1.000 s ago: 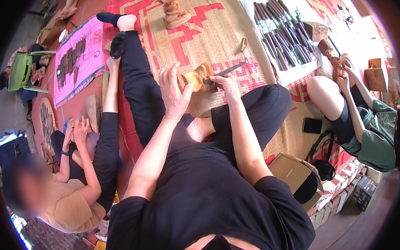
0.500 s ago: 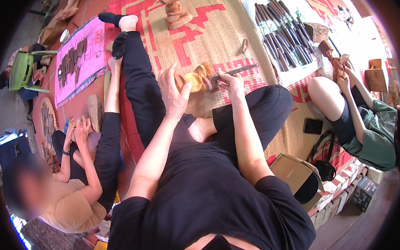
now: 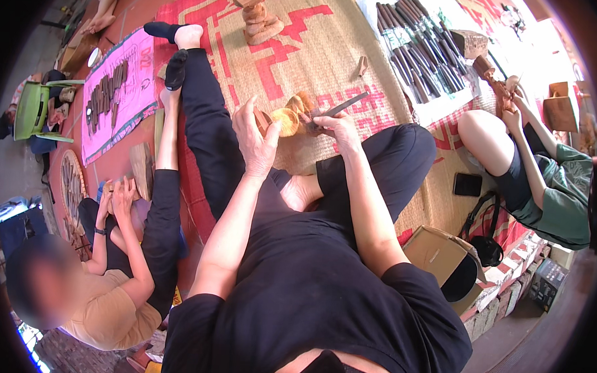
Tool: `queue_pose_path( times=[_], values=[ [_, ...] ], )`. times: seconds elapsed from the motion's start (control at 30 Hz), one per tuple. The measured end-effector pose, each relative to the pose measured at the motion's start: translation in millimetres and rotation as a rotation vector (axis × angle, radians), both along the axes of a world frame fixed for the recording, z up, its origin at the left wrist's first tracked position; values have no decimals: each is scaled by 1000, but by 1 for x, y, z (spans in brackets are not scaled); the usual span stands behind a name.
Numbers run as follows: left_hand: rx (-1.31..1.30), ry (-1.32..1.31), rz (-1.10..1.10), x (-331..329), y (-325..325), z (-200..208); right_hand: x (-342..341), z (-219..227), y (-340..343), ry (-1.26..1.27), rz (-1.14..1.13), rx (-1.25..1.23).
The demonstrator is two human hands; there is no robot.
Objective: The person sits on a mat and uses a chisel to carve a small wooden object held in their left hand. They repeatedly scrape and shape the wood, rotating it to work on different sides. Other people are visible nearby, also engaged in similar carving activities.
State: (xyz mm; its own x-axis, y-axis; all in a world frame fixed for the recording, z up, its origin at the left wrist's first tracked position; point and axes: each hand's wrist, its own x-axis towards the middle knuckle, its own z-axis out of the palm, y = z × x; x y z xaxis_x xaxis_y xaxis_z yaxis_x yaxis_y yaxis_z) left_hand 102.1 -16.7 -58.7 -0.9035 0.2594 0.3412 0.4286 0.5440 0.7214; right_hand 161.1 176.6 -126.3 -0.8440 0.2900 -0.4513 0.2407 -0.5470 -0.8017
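A yellowish-brown wood carving (image 3: 287,122) with rounded, twisting forms lies in front of my crossed leg. My left hand (image 3: 255,139) grips its left end, thumb along the near side and fingers on the far side. In my right hand (image 3: 342,130) is a dark, narrow file (image 3: 347,104), held in a closed grip at the carving's right end. The file's free end slants up and to the right. Its other end meets or lies close to the carving; my fingers partly hide the spot.
Rows of dark-handled carving tools (image 3: 421,53) lie on a white sheet at far right; more tools (image 3: 108,94) lie on a pink cloth. Another carving (image 3: 259,24) stands on the mat (image 3: 329,49). Co-workers sit on both sides. A phone (image 3: 467,184) and cardboard box (image 3: 440,260) are at right.
The file has slid leftward toward the carving, and my right hand has shifted slightly left with it. My left hand keeps its grip, moving slightly.
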Motion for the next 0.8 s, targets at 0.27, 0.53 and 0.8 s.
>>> queue_pose_path(
  times=[0.27,0.53,0.8],
  values=[
    [1,-6,-4,8,-6,3,11,3,3,-75,-95,-14],
    [-26,-9,-13,1,-2,3,8,1,11,-122,-133,-34],
    [14,-8,-3,0,-3,1,8,10,-2,-69,32,71]
  ],
)
